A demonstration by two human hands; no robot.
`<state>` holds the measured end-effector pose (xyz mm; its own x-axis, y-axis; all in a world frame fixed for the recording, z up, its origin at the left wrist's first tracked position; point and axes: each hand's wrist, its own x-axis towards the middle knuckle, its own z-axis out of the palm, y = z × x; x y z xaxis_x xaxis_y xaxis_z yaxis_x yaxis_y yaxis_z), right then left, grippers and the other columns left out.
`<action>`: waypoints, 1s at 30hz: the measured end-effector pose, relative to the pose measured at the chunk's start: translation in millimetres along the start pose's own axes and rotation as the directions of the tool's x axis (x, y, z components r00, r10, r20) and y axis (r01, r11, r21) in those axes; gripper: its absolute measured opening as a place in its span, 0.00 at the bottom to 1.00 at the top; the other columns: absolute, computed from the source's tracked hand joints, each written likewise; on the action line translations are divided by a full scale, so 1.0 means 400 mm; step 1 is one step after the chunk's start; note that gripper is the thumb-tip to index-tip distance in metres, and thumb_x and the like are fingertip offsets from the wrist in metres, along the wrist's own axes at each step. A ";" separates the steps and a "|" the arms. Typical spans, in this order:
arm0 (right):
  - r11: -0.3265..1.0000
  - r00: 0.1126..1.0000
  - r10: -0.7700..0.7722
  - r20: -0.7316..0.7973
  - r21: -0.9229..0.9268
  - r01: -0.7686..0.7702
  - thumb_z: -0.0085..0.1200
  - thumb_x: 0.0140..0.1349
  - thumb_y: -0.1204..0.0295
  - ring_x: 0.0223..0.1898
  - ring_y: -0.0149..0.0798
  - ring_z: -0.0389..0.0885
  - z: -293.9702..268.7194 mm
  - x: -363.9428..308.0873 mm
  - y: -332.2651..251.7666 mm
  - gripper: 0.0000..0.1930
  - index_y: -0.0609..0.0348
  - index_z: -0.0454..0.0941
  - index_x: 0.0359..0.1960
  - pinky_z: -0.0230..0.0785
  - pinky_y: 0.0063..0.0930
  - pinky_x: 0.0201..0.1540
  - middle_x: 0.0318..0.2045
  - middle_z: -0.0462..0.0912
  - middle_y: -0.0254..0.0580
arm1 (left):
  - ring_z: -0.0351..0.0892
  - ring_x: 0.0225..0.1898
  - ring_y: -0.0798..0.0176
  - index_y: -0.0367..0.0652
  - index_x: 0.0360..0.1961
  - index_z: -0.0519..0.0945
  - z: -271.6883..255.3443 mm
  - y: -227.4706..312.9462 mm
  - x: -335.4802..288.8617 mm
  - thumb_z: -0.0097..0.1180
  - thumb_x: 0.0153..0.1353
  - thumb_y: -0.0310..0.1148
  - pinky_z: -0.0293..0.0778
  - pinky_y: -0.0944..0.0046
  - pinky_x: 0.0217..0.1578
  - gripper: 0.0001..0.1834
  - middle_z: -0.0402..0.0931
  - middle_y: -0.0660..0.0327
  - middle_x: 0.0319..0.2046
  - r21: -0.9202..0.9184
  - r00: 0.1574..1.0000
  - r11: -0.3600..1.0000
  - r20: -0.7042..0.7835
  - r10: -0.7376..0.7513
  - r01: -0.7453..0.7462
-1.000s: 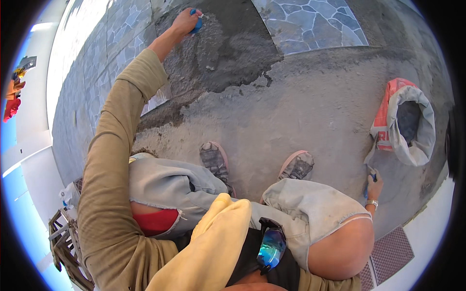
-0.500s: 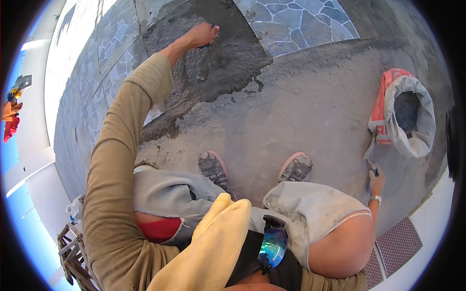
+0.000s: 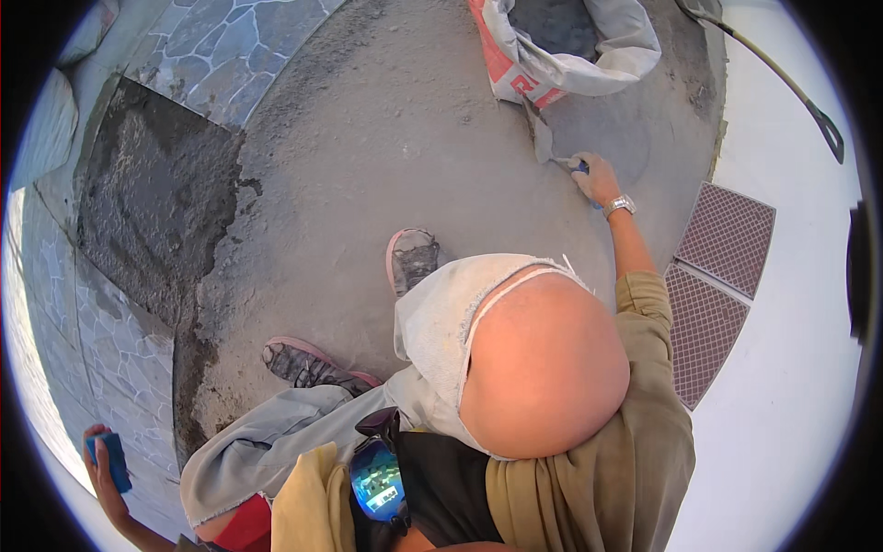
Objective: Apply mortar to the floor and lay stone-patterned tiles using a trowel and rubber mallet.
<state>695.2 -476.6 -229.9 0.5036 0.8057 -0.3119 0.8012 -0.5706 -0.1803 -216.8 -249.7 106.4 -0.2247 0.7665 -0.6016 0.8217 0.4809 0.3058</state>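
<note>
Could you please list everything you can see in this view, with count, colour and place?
Trowel: one, grey blade, blue handle, in the right hand, blade by the sack.
Sack: one, grey-white with red, open, top centre.
Blue block: one, held in the left hand, lower left.
Wet mortar patch: one, dark grey, left on the ground.
Stone paving: grey-blue, irregular slabs, top left.
Floor grates: two, brownish, right.
Long-handled tool: one, dark, top right.
Sunglasses: one pair, blue lenses, on the chest.
Shoes: two, grey and pink.
Left hand: lower left.
Right hand: wears a silver watch.
</note>
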 end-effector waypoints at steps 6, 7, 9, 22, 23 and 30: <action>0.976 0.977 0.162 -0.139 -0.122 -0.179 0.59 0.53 0.68 0.49 0.62 0.82 0.070 -0.013 0.173 0.18 0.62 0.83 0.46 0.74 0.46 0.53 0.44 0.84 0.61 | 0.80 0.40 0.63 0.40 0.60 0.76 0.046 -0.721 -0.210 0.48 0.71 0.53 0.74 0.68 0.41 0.29 0.79 0.52 0.52 -0.199 0.937 0.926 0.210 -0.280 0.321; 0.978 0.976 0.188 -0.106 -0.073 -0.196 0.59 0.52 0.67 0.47 0.64 0.83 0.069 -0.032 0.196 0.19 0.65 0.83 0.44 0.74 0.48 0.51 0.41 0.85 0.64 | 0.80 0.40 0.63 0.40 0.60 0.76 0.068 -0.824 -0.313 0.48 0.71 0.52 0.74 0.67 0.41 0.29 0.79 0.52 0.52 -0.244 0.910 0.885 0.225 -0.347 0.398; 0.938 0.943 0.326 -0.067 -0.101 -0.331 0.61 0.52 0.66 0.41 0.61 0.85 0.043 -0.069 0.287 0.18 0.64 0.84 0.42 0.75 0.47 0.46 0.35 0.85 0.62 | 0.81 0.41 0.62 0.39 0.61 0.76 0.158 -1.045 -0.483 0.49 0.71 0.52 0.74 0.67 0.42 0.29 0.80 0.51 0.52 -0.357 0.845 0.766 0.250 -0.473 0.535; 0.998 0.970 0.053 0.239 0.020 -0.060 0.58 0.62 0.61 0.27 0.40 0.82 -0.062 0.019 -0.147 0.18 0.69 0.83 0.32 0.73 0.37 0.34 0.23 0.83 0.50 | 0.82 0.41 0.56 0.44 0.61 0.75 0.517 -0.831 -0.458 0.53 0.63 0.44 0.78 0.54 0.47 0.27 0.80 0.50 0.48 -0.903 0.853 0.339 0.054 -0.519 0.264; 0.998 0.986 -0.055 0.156 0.047 0.048 0.57 0.63 0.63 0.26 0.39 0.81 -0.057 0.021 -0.247 0.16 0.69 0.83 0.33 0.71 0.36 0.33 0.23 0.82 0.50 | 0.83 0.42 0.55 0.44 0.61 0.75 0.495 -0.851 -0.463 0.53 0.62 0.43 0.79 0.53 0.47 0.27 0.80 0.50 0.48 -0.920 0.855 0.314 0.044 -0.517 0.236; 0.731 0.879 -0.410 0.243 0.663 0.158 0.59 0.70 0.65 0.24 0.20 0.70 0.077 -0.025 -0.741 0.12 0.64 0.84 0.40 0.63 0.21 0.25 0.23 0.77 0.26 | 0.83 0.42 0.50 0.48 0.65 0.68 0.316 -0.651 -0.490 0.58 0.62 0.46 0.86 0.48 0.33 0.31 0.75 0.45 0.51 -0.986 0.962 0.154 -0.109 -0.252 -0.071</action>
<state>442.9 -320.6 -202.0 0.0356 0.9035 -0.4271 0.4510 -0.3959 -0.8000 -320.4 -579.0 51.4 -0.4802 0.6622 -0.5753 -0.3737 0.4389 0.8172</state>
